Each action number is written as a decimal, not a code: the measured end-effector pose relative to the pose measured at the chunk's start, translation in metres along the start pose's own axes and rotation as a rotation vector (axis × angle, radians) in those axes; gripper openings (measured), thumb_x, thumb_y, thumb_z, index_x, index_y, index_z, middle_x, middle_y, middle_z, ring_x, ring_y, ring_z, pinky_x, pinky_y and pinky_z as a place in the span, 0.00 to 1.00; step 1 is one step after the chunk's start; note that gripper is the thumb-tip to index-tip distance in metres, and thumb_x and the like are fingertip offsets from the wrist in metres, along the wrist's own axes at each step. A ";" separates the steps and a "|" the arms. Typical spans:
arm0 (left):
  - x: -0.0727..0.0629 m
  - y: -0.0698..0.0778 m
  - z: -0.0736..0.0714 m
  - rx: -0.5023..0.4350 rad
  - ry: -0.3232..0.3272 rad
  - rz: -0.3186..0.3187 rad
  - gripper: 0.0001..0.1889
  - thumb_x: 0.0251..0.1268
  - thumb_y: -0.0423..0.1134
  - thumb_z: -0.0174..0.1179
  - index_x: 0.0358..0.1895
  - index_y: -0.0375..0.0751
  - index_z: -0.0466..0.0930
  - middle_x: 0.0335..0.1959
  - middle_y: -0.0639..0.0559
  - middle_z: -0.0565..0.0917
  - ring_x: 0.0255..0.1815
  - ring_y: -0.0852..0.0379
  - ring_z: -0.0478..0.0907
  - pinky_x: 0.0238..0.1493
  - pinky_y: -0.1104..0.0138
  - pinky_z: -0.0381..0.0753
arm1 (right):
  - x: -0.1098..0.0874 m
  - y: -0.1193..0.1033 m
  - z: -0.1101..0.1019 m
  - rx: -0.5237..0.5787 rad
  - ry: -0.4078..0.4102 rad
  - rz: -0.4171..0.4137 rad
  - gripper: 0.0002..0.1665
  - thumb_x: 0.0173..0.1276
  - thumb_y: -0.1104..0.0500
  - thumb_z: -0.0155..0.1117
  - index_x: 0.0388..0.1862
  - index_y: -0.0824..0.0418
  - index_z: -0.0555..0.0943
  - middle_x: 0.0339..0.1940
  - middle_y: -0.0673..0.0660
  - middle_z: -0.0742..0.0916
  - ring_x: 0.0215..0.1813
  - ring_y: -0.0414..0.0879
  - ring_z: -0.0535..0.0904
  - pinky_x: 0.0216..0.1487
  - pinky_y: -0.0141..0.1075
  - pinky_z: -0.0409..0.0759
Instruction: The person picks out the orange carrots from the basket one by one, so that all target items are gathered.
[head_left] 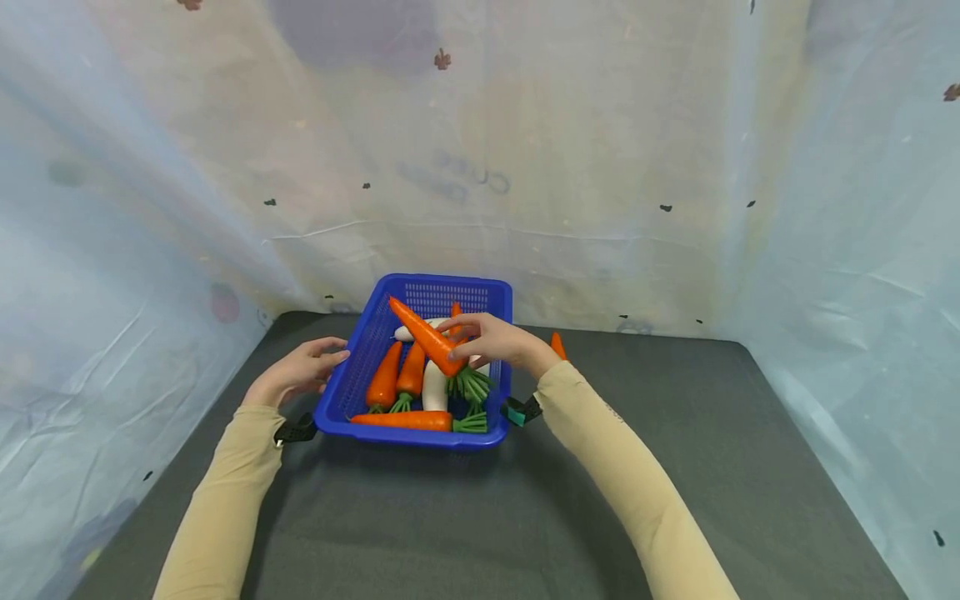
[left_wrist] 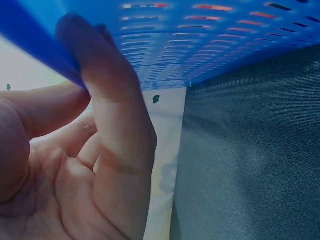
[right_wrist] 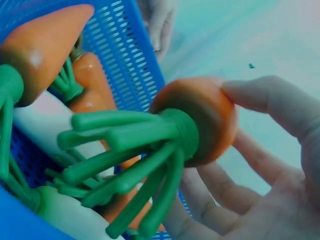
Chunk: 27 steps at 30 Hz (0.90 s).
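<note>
My right hand (head_left: 501, 340) pinches the thick leafy end of an orange carrot (head_left: 426, 333) over a blue plastic basket (head_left: 408, 437). In the right wrist view, thumb and fingers are around this carrot's crown (right_wrist: 212, 117), and its green stalks (right_wrist: 145, 135) point away from the palm. My left hand (head_left: 300, 372) grips the basket's left rim, thumb and fingers on either side of it in the left wrist view. Inside the basket lie several other carrots (head_left: 385, 379) and white radishes (head_left: 434, 388), partly hidden by the held carrot and my right hand.
The basket is on a dark grey tabletop (head_left: 420, 517), near its back edge. Another carrot (head_left: 558, 345) shows behind my right wrist, mostly hidden. Pale plastic sheeting (head_left: 600, 167) hangs at the back and on both sides.
</note>
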<state>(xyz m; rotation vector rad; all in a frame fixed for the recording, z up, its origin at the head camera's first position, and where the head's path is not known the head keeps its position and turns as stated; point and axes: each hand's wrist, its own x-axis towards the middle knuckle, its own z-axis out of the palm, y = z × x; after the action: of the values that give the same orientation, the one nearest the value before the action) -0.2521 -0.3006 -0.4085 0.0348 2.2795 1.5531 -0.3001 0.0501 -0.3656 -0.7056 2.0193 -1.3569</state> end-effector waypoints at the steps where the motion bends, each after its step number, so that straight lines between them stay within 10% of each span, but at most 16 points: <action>1: 0.001 -0.002 -0.001 0.001 0.003 0.001 0.29 0.75 0.46 0.48 0.70 0.33 0.55 0.47 0.40 0.80 0.38 0.50 0.81 0.38 0.59 0.83 | -0.002 -0.001 -0.001 0.026 0.027 0.005 0.29 0.65 0.60 0.66 0.65 0.50 0.72 0.54 0.60 0.80 0.49 0.53 0.79 0.47 0.47 0.81; 27: -0.001 -0.001 -0.004 0.042 0.031 0.019 0.31 0.74 0.48 0.49 0.69 0.31 0.56 0.47 0.40 0.80 0.39 0.49 0.82 0.40 0.58 0.83 | -0.057 0.023 -0.035 0.244 0.312 0.054 0.31 0.66 0.57 0.65 0.68 0.51 0.68 0.63 0.60 0.75 0.57 0.55 0.75 0.57 0.54 0.73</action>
<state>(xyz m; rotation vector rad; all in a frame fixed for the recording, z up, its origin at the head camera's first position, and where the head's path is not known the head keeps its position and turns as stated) -0.2520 -0.3053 -0.4078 0.0444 2.3421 1.5254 -0.2892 0.1198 -0.3665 -0.3442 2.0364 -1.7304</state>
